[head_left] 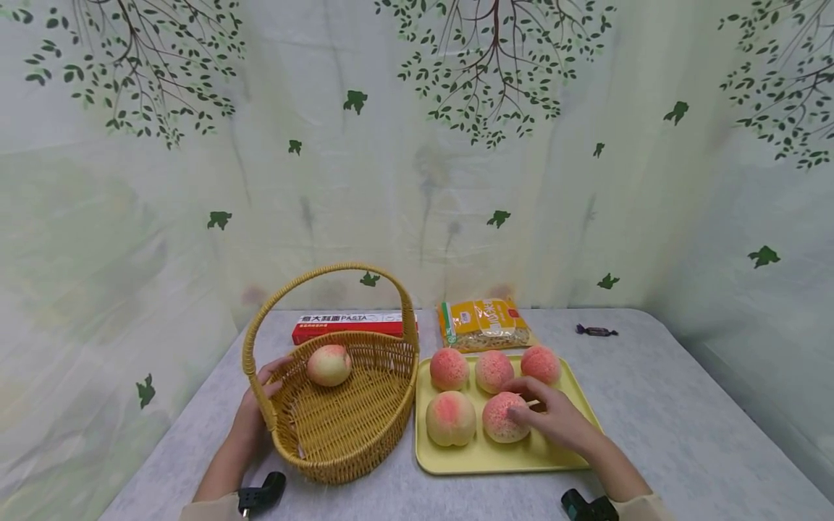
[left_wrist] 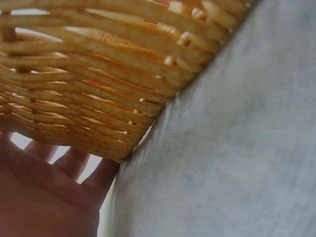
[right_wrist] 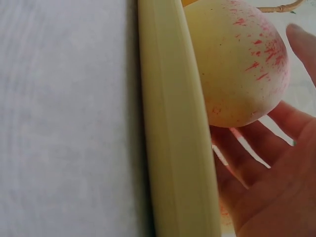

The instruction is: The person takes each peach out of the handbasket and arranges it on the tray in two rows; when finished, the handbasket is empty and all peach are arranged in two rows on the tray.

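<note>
My left hand (head_left: 254, 405) rests at the left side of a wicker basket (head_left: 339, 434) with a tall arched handle. In the left wrist view, its spread fingers (left_wrist: 74, 160) lie along the woven outer wall. One peach (head_left: 329, 365) sits inside the basket near its back. My right hand (head_left: 554, 416) reaches over a yellow tray (head_left: 469, 464), thumb and fingers spread around the right side of a front-row peach (head_left: 503, 417). In the right wrist view, the thumb stands apart from that peach (right_wrist: 242, 64), while the fingers reach behind it. Several other peaches (head_left: 451, 418) sit on the tray.
Behind the basket lies a red and white pasta box (head_left: 345, 325). A yellow bag of pasta (head_left: 487, 324) lies behind the tray. A dark wrapped candy (head_left: 596, 331) is at the back right of the grey table (head_left: 677, 434). A leaf-patterned curtain (head_left: 404, 181) hangs behind.
</note>
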`<act>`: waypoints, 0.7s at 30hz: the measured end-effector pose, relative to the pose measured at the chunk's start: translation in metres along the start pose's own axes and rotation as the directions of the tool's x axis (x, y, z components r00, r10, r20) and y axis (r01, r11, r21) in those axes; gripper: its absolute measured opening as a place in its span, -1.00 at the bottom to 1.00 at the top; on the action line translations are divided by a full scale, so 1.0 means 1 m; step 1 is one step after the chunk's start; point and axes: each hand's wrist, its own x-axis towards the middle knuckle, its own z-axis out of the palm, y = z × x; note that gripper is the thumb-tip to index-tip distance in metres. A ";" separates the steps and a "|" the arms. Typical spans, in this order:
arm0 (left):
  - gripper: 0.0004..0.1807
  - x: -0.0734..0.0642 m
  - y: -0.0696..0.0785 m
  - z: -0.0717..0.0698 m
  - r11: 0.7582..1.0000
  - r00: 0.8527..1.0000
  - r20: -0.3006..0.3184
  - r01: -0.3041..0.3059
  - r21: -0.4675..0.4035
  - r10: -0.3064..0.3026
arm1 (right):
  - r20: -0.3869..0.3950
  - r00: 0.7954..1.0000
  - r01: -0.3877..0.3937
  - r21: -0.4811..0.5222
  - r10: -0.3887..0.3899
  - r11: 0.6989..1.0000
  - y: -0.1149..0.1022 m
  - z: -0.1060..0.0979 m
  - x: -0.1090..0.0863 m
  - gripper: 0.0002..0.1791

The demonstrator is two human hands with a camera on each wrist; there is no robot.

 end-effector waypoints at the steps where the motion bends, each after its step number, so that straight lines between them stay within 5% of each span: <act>1: -0.46 0.000 0.000 0.000 1.000 1.000 0.001 0.000 -0.004 0.000 | -0.018 1.000 0.004 -0.001 -0.004 1.000 0.000 0.000 0.000 -0.55; 14: -0.48 0.001 -0.001 0.000 0.999 0.999 -0.008 -0.032 -0.016 0.032 | -0.142 0.990 0.018 -0.005 -0.019 1.000 -0.003 0.001 0.004 -0.65; 21: -0.48 0.002 -0.004 -0.001 0.999 0.999 -0.005 -0.034 -0.025 0.034 | -0.289 0.953 0.069 -0.073 -0.087 0.995 -0.010 0.000 0.005 -0.78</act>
